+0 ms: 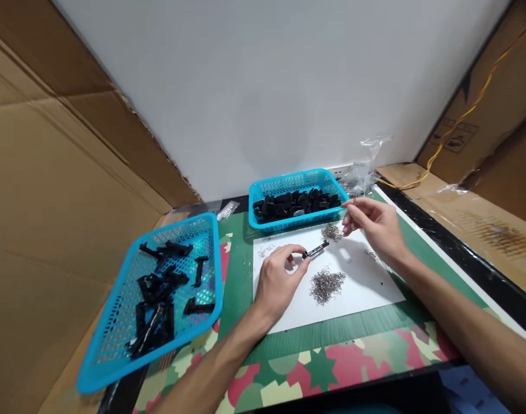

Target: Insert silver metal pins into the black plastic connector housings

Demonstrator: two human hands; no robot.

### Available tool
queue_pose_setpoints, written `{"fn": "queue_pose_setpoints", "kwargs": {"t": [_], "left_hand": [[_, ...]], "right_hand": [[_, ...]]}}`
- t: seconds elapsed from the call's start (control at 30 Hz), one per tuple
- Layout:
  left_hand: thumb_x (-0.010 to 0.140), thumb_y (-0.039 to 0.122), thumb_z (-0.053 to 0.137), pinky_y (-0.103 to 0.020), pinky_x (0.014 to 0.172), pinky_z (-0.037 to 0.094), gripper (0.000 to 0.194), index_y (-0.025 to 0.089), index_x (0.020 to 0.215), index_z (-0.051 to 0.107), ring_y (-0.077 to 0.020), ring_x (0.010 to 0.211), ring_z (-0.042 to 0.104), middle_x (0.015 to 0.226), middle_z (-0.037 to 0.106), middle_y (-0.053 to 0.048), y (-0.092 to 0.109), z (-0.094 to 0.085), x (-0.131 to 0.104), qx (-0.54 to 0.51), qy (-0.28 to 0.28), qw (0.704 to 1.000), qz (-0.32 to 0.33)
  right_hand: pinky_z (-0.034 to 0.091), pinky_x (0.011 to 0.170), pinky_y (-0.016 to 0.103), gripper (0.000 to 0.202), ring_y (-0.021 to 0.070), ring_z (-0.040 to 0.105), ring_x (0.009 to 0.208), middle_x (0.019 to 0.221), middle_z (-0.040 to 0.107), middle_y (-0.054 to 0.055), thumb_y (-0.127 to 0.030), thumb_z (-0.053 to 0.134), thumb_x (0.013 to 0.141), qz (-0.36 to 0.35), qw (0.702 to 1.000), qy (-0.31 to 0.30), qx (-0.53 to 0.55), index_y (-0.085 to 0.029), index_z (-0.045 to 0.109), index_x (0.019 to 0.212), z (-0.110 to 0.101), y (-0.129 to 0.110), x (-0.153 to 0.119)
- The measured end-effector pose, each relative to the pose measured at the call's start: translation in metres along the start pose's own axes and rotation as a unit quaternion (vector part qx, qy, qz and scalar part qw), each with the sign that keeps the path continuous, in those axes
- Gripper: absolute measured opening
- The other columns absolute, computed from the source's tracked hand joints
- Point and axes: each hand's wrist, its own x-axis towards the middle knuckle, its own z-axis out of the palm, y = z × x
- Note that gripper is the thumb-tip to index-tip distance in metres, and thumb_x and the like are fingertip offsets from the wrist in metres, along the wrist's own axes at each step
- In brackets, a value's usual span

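Note:
My left hand [284, 275] pinches one end of a slim black part [317, 249], held over a white sheet [289, 313]. Up and to the right, my right hand [373, 221] is closed with fingertips together around a thin metal tool [355, 198], which points upward. A pile of small metal pieces [327, 285] lies on the sheet below the black part. Another small pile [332, 232] sits between my right hand and the back basket.
A blue basket [217, 264] with several black parts stands at the left. Behind the sheet, a second blue basket [300, 221] holds many black parts. Clear plastic bags [360, 175] and a yellow cable [438, 150] lie back right. Cardboard flanks both sides.

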Motion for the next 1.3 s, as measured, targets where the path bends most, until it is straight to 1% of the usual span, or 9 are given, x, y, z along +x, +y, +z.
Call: {"fn": "queue_pose_setpoints", "kwargs": {"t": [0.1,0.23,0.37,0.43,0.73,0.87,1.07,1.2,1.3], "left_hand": [[0.093,0.022,0.073,-0.03,0.074,0.049,0.013,0.023,0.106,0.075,-0.016,0.075,0.062,0.091,0.074,-0.001,0.001,-0.002,-0.001,0.005,0.001,1.0,0.011],[0.094,0.023,0.072,-0.03,0.073,0.049,0.012,0.022,0.106,0.074,-0.016,0.076,0.061,0.093,0.073,-0.002,0.002,-0.003,0.0,0.008,0.001,0.999,0.031],[0.097,0.019,0.068,-0.03,0.074,0.052,0.015,0.021,0.111,0.072,-0.0154,0.08,0.063,0.103,0.074,-0.004,0.003,-0.004,0.001,-0.024,0.004,0.999,0.043],[0.096,0.016,0.067,-0.03,0.079,0.055,0.016,0.021,0.111,0.072,-0.0155,0.085,0.066,0.108,0.074,-0.004,0.003,-0.004,0.002,-0.041,0.014,0.998,0.053],[0.099,0.019,0.066,-0.033,0.088,0.059,0.015,0.022,0.113,0.072,-0.0184,0.095,0.072,0.113,0.074,-0.006,0.003,-0.004,0.002,-0.071,0.023,0.996,0.045],[0.101,0.022,0.064,-0.033,0.085,0.059,0.012,0.022,0.111,0.071,-0.0184,0.093,0.072,0.109,0.074,-0.005,0.002,-0.005,0.002,-0.069,0.018,0.996,0.045],[0.102,0.022,0.059,-0.034,0.09,0.059,0.029,0.027,0.131,0.063,-0.0176,0.096,0.07,0.133,0.065,-0.007,0.002,-0.005,-0.001,-0.083,0.057,0.994,0.05],[0.102,0.019,0.054,-0.031,0.083,0.056,0.03,0.027,0.129,0.064,-0.0161,0.089,0.066,0.125,0.064,-0.006,0.0,-0.005,-0.002,-0.074,0.061,0.994,0.044],[0.102,0.018,0.052,-0.03,0.078,0.054,0.026,0.026,0.121,0.069,-0.0155,0.082,0.063,0.118,0.065,-0.006,-0.002,-0.003,-0.002,-0.084,0.045,0.995,0.035]], "right_hand": [[0.039,0.042,0.025,0.022,0.0102,0.049,0.042,0.058,0.056,-0.005,-0.04,0.07,0.091,0.037,0.999,-0.009,0.01,-0.018,0.067,0.098,-0.016,0.008,0.01],[0.02,0.042,0.024,0.021,0.0072,0.028,0.041,0.051,0.036,-0.01,-0.038,0.063,0.09,0.09,0.992,-0.083,-0.023,-0.017,0.066,0.09,-0.017,0.014,0.012],[0.023,0.047,0.024,0.03,0.0086,0.034,0.049,0.058,0.049,-0.005,-0.044,0.065,0.094,0.091,0.958,-0.221,-0.158,-0.015,0.072,0.088,-0.012,0.013,0.008],[0.024,0.049,0.025,0.031,0.0091,0.036,0.053,0.064,0.054,-0.004,-0.044,0.066,0.095,0.076,0.945,-0.257,-0.187,-0.014,0.075,0.093,-0.011,0.013,0.006],[0.019,0.049,0.026,0.03,0.0099,0.028,0.052,0.056,0.033,-0.01,-0.04,0.068,0.097,0.045,0.937,-0.289,-0.194,-0.014,0.078,0.107,-0.011,0.012,0.005],[0.019,0.051,0.026,0.031,0.0096,0.027,0.054,0.057,0.03,-0.009,-0.042,0.068,0.095,0.053,0.935,-0.303,-0.174,-0.013,0.08,0.098,-0.009,0.008,0.005],[0.017,0.05,0.025,0.041,0.0091,0.025,0.053,0.057,0.029,-0.01,-0.053,0.076,0.088,0.071,0.961,-0.234,-0.126,-0.012,0.078,0.096,-0.013,0.003,0.007],[0.018,0.051,0.026,0.044,0.0096,0.024,0.054,0.059,0.027,-0.01,-0.055,0.076,0.086,-0.012,0.985,-0.098,-0.138,-0.012,0.078,0.094,-0.018,-0.002,0.016],[0.021,0.051,0.026,0.043,0.0105,0.027,0.054,0.058,0.03,-0.008,-0.056,0.076,0.083,-0.068,0.979,0.004,-0.192,-0.013,0.078,0.088,-0.02,-0.009,0.029]]}}
